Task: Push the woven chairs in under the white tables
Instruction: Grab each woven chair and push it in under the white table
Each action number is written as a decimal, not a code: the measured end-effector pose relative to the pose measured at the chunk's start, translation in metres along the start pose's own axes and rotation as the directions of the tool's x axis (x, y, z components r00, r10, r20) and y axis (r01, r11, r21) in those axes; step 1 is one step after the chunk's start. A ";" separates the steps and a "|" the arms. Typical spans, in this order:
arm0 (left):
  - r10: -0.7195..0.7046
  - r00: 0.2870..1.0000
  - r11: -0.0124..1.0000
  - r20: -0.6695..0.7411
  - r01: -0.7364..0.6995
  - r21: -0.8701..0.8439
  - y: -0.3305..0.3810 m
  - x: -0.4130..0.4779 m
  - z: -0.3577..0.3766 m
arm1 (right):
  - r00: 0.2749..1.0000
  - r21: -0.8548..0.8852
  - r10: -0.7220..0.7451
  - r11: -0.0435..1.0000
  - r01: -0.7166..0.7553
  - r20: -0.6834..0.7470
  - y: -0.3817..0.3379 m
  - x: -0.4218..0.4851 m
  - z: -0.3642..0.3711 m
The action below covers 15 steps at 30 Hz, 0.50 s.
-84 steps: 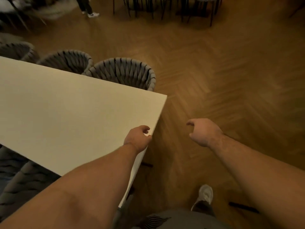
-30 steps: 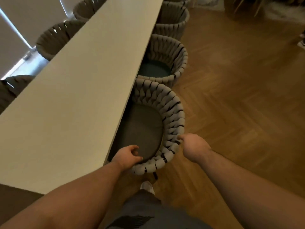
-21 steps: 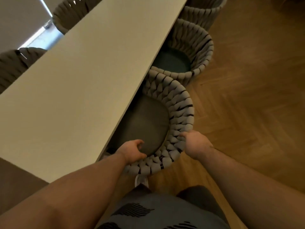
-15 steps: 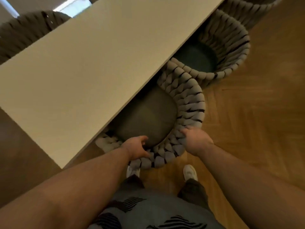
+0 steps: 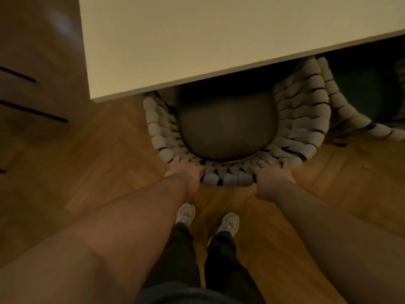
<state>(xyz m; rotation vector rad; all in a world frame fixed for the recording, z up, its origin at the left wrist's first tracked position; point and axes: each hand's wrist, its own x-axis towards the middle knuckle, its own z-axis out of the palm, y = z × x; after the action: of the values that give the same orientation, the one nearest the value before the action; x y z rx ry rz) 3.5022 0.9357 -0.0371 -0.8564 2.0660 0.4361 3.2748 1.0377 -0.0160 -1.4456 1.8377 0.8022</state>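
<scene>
A woven chair (image 5: 302, 119) with thick pale straps and a dark seat cushion (image 5: 225, 132) stands directly in front of me, its front half under the white table (image 5: 197, 40). My left hand (image 5: 186, 172) grips the chair's curved back rim on the left. My right hand (image 5: 271, 175) grips the same rim on the right. Fingers of both hands hook over the top of the weave. A second woven chair (image 5: 350, 115) touches the first on the right, mostly hidden under the table.
Herringbone wood floor (image 5: 98, 167) spreads around the table's near left corner. My two white shoes (image 5: 206, 218) stand just behind the chair back. Dark thin lines (image 5: 32, 110) cross the floor at far left.
I have turned and stepped squarely behind the chair, so the table edge now runs across the view. Both hands have shifted along the back rim, and the chair sits deeper under the table.
</scene>
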 end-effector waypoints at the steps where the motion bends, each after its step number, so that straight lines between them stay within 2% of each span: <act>1: -0.023 1.000 1.000 -0.010 0.023 0.009 0.001 0.002 -0.001 | 1.000 -0.029 -0.015 0.999 0.014 -0.008 -0.003 0.008 0.002; 5: -0.056 0.995 0.994 -0.078 0.063 0.089 0.001 0.011 -0.001 | 1.000 -0.084 -0.007 0.996 0.008 0.006 -0.018 0.033 0.004; 9: -0.048 0.984 0.995 -0.172 0.062 0.075 -0.002 0.011 0.008 | 0.998 -0.118 -0.059 0.991 0.056 -0.020 -0.019 0.038 0.005; 15: -0.037 0.985 0.999 -0.168 0.041 0.022 -0.014 0.000 0.030 | 0.993 -0.128 -0.069 0.990 0.057 -0.091 -0.039 0.029 0.023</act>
<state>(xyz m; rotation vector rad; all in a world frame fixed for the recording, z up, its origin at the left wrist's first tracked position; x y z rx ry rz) 3.5295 0.9430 -0.0548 -0.9439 2.1991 0.3252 3.3103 1.0315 -0.0550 -1.6386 1.8298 0.8428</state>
